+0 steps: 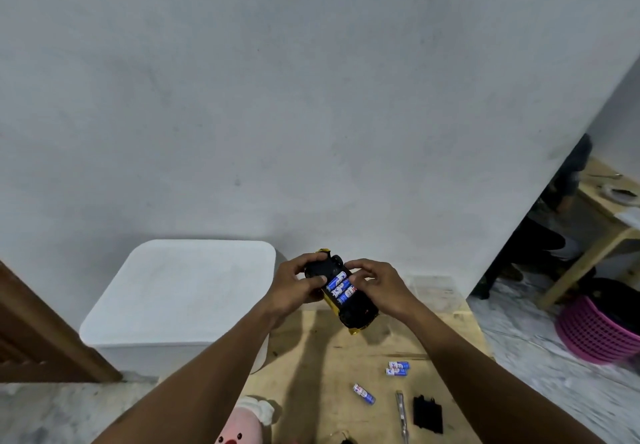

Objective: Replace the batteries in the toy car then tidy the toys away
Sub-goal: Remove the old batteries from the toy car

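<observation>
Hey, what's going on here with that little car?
A person is holding a toy car upside down in both hands above a wooden table. Its battery compartment is open, with blue batteries sitting in it. The left hand grips one end and the right hand holds the side. Three loose batteries, what looks like the black cover and a screwdriver lie on the table, so the cover is not yet back on. A pink plush toy waits nearby.

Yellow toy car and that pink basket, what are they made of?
The yellow toy car looks like hard plastic: smooth yellow shell, matte black moulded underside. The pink round basket looks plastic too, with even moulded slats, though it is blurry, so woven material can't be ruled out.
</observation>
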